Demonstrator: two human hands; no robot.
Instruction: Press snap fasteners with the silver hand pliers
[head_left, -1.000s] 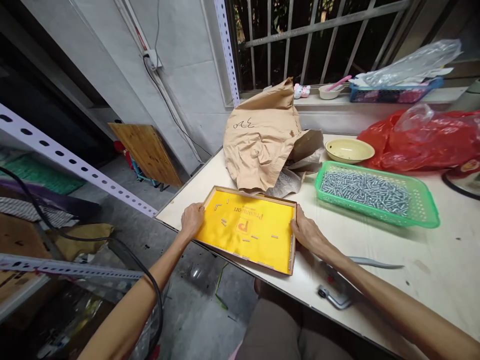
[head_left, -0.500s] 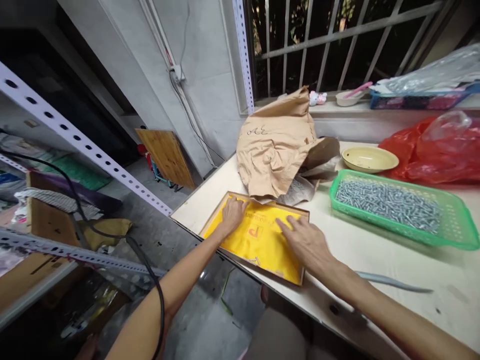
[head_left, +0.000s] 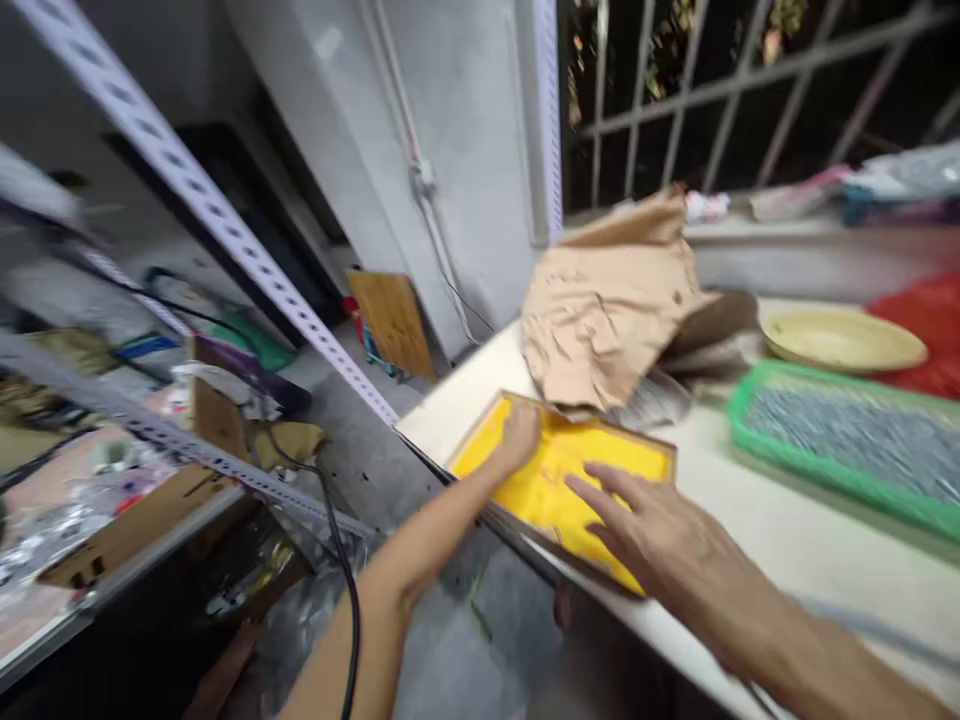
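Observation:
A yellow printed plastic bag [head_left: 555, 470] lies flat in a shallow brown tray [head_left: 660, 450] at the table's edge. On the bag's far left part my left hand [head_left: 523, 435] is closed in a fist, and the yellow material is creased beside it. My right hand [head_left: 637, 515] hovers over the bag's right side with its fingers spread, holding nothing. A few small pin-like pieces show along the near edge of the bag, blurred. Behind the tray stands a crumpled brown paper bag [head_left: 600, 320].
A green plastic basket [head_left: 739, 415] of small metal pins stands on the right, with a cream oval dish [head_left: 840, 335] behind it. Red plastic [head_left: 919, 315] lies at the far right. A perforated metal post [head_left: 247, 245] slants across the left, with a black cable [head_left: 341, 560] hanging near my left arm.
The view has swung left and blurred. My left hand has closed tighter on the yellow bag. My right hand has lifted off the bag, its fingers spreading.

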